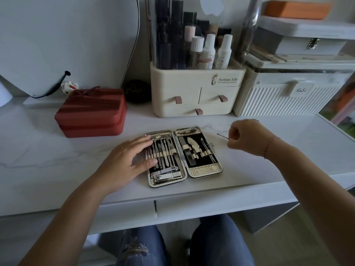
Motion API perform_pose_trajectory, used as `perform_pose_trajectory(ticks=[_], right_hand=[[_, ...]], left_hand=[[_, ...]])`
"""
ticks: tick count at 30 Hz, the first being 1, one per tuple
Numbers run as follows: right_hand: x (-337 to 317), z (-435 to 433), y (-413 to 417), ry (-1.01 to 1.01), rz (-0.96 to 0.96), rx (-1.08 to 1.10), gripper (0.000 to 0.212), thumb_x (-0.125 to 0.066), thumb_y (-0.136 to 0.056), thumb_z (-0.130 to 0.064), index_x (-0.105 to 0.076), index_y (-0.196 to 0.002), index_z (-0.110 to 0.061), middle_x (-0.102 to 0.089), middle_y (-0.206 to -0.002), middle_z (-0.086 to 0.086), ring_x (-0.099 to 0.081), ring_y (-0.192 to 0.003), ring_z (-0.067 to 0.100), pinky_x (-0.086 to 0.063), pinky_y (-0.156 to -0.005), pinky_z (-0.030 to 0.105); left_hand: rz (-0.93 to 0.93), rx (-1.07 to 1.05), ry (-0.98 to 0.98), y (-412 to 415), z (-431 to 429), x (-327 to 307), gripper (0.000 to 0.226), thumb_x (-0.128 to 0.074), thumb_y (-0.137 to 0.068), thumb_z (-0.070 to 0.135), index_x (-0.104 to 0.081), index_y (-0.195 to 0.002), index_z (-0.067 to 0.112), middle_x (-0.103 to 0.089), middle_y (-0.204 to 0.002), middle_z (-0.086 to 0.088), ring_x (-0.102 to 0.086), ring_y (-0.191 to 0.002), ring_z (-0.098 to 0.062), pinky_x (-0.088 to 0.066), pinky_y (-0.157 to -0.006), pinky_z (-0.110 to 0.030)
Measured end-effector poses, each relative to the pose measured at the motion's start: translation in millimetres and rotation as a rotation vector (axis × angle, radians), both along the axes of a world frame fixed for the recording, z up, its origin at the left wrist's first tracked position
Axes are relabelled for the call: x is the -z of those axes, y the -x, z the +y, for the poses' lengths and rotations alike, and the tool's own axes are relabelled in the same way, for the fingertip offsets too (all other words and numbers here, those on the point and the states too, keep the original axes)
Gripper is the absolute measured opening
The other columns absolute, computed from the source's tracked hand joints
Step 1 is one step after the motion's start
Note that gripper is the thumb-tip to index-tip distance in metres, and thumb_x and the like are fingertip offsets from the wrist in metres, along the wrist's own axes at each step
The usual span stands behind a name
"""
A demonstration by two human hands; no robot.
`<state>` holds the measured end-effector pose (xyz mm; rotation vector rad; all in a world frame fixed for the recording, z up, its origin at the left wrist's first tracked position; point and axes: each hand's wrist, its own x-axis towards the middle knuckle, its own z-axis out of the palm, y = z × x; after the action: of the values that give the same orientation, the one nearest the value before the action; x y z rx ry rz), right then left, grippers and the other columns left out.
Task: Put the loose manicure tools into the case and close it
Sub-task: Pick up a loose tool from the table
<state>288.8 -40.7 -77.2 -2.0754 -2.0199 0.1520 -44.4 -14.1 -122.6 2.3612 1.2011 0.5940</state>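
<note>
The manicure case (205,170) lies open and flat on the white desk, both halves lined with black and holding several metal tools under woven straps. My left hand (130,158) rests flat on the left half's outer edge, fingers spread over the tool handles. To the right of the case, my right hand (245,136) hovers just above the desk and pinches a thin metal pick (222,136) between fingertips. The pick's tip points left toward the case. A nail clipper (167,174) sits at the near end of the left half.
A red zipped pouch (92,112) stands at the left rear. Behind the case are a cream cosmetics organiser (196,93) with bottles and a white ribbed box (288,95). The desk's front edge (192,194) runs just below the case.
</note>
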Motion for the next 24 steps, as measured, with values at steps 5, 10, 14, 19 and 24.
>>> perform_pose_trajectory(ticks=[5, 10, 14, 19, 24], right_hand=[[-1.5, 9.0, 5.3, 0.098, 0.446, -0.069, 0.008, -0.063, -0.083, -0.005, -0.064, -0.09, -0.007, -0.07, -0.066, 0.003, -0.058, -0.043, 0.009, -0.048, -0.045, 0.017], [-7.5, 28.2, 32.2, 0.257, 1.056, -0.247, 0.058, -0.058, -0.085, 0.004, -0.041, -0.136, -0.021, -0.069, -0.074, 0.014, -0.058, -0.05, 0.013, -0.05, -0.048, 0.022], [-2.2, 41.1, 55.5, 0.281, 1.065, -0.251, 0.056, -0.052, -0.089, 0.004, -0.04, -0.138, -0.02, -0.065, -0.077, 0.015, -0.057, -0.05, 0.011, -0.05, -0.049, 0.02], [5.9, 44.4, 63.3, 0.26, 1.076, -0.176, 0.041, -0.053, -0.088, 0.006, -0.052, -0.126, -0.01, -0.065, -0.074, 0.015, -0.057, -0.047, 0.01, -0.05, -0.046, 0.02], [9.1, 42.2, 66.0, 0.271, 1.091, -0.168, 0.048, -0.051, -0.089, 0.006, -0.048, -0.13, -0.018, -0.064, -0.073, 0.016, -0.06, -0.047, 0.011, -0.052, -0.047, 0.022]], left_hand=[[-0.003, -0.005, 0.009, 0.4, 0.9, 0.6, 0.069, -0.047, -0.079, 0.062, -0.041, -0.139, 0.03, -0.029, -0.15, 0.019, -0.024, -0.138, 0.0, -0.018, -0.115, -0.028], [-0.009, -0.006, 0.023, 0.5, 0.8, 0.1, 0.069, -0.048, -0.078, 0.061, -0.041, -0.139, 0.03, -0.03, -0.15, 0.017, -0.024, -0.139, -0.001, -0.019, -0.117, -0.035], [-0.011, -0.001, 0.013, -0.4, 0.5, -0.9, 0.068, -0.049, -0.079, 0.059, -0.042, -0.139, 0.028, -0.031, -0.15, 0.016, -0.025, -0.138, 0.0, -0.018, -0.117, -0.032], [-0.023, -0.003, 0.01, 0.0, 0.8, -0.4, 0.068, -0.049, -0.079, 0.059, -0.044, -0.138, 0.027, -0.032, -0.149, 0.016, -0.025, -0.138, 0.001, -0.018, -0.116, -0.03], [-0.02, 0.0, 0.01, 0.5, 1.8, -0.6, 0.069, -0.049, -0.078, 0.06, -0.044, -0.138, 0.027, -0.032, -0.15, 0.015, -0.026, -0.138, -0.001, -0.02, -0.116, -0.032]])
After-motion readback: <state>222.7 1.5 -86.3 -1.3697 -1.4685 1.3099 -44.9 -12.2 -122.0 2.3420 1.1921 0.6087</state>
